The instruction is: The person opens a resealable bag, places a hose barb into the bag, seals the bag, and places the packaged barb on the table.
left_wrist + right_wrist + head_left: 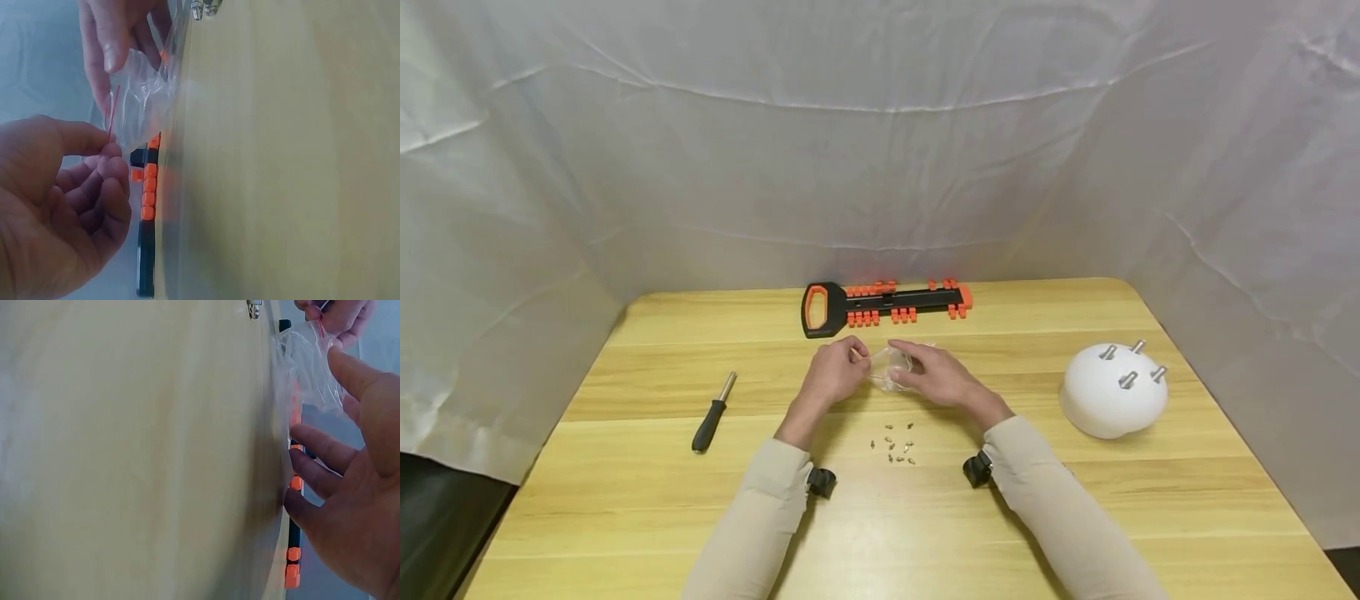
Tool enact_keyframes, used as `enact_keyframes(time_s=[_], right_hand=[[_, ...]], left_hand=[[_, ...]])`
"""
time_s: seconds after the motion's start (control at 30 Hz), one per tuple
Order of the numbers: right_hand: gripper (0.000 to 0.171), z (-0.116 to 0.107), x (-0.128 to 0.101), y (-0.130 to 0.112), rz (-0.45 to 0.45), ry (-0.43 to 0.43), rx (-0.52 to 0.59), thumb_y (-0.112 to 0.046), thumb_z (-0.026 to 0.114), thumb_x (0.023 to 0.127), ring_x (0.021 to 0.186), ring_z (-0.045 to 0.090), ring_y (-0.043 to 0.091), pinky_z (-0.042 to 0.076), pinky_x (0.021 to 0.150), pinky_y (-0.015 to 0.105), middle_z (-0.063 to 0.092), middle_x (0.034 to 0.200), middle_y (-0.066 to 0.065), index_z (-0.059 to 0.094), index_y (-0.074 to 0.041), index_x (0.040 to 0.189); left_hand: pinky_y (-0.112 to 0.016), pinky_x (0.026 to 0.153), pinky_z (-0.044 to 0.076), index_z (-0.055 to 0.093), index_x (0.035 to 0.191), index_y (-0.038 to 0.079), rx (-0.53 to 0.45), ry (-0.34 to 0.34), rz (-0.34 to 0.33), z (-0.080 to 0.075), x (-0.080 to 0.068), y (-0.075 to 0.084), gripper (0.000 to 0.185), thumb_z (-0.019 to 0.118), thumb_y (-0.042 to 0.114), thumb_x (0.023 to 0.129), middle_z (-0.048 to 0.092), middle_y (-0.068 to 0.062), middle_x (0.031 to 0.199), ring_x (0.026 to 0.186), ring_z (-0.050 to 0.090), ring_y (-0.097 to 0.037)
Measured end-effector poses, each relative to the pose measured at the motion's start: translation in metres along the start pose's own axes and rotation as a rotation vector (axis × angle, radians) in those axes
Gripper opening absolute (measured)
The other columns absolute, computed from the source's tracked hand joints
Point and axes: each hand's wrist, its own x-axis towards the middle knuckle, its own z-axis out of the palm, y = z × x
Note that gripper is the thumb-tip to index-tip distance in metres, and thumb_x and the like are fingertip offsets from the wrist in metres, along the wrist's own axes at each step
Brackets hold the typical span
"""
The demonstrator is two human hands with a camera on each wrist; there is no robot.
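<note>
**Two hands on a small clear bag at mid-table**

The left hand [833, 377] has its fingers curled, pinching the red-lined edge of a small clear plastic zip bag [891, 367] between thumb and fingertips. The right hand [934, 377] holds the bag's other side, thumb on top and fingers loosely bent beneath it. The bag hangs between both hands just above the pale wooden surface [625, 500], near its middle.

Just in front of the hands lies a scatter of small metal screws [895, 446]. Behind them sits a black and orange bit holder with a loop handle [883, 305]. A black-handled screwdriver [712, 413] lies well to the left; a white dome with four metal pegs [1114, 388] stands to the right.
</note>
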Motion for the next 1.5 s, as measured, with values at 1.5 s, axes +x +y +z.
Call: enact_keyframes(time_s=[1.5], right_hand=[[0.059,-0.004,-0.007,0.000,0.017,-0.032,0.021,-0.043,0.055,0.096,0.142,0.034,0.032,0.027,0.114,0.055,0.037,0.155,0.003,0.034,-0.032,0.150]], left_hand=[[-0.028,0.075,0.049,0.071,0.094,0.013,0.153,-0.289,0.254,0.010,-0.061,0.018,0.013,0.064,0.007,0.085,0.068,0.003,0.085,0.077,0.059,-0.010]])
